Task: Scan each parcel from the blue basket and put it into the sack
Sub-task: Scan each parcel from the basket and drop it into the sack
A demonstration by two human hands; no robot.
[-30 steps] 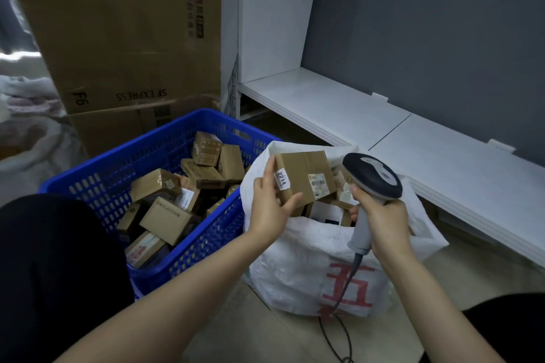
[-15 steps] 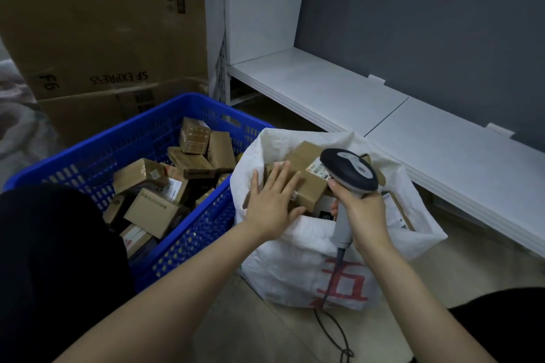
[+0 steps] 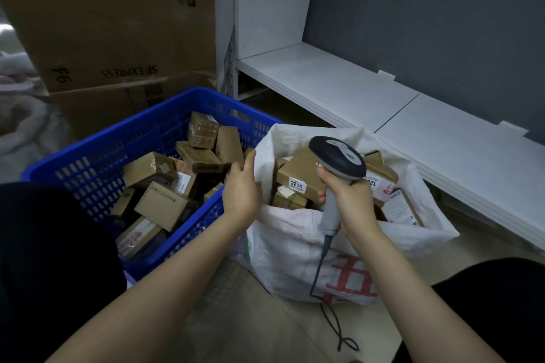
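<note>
Left hand (image 3: 241,190), fingers (image 3: 248,163) loosely straight and apparently empty, hovers beside the white woven sack (image 3: 295,253); right hand (image 3: 352,197) grips the grey corded scanner (image 3: 339,158) above it.

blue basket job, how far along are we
Done: parcel 2214 and others lie in the sack. In hand: the right hand grips the scanner; the left hand, holding nothing, reaches over the blue basket. Left: many basket parcels to scan.
</note>
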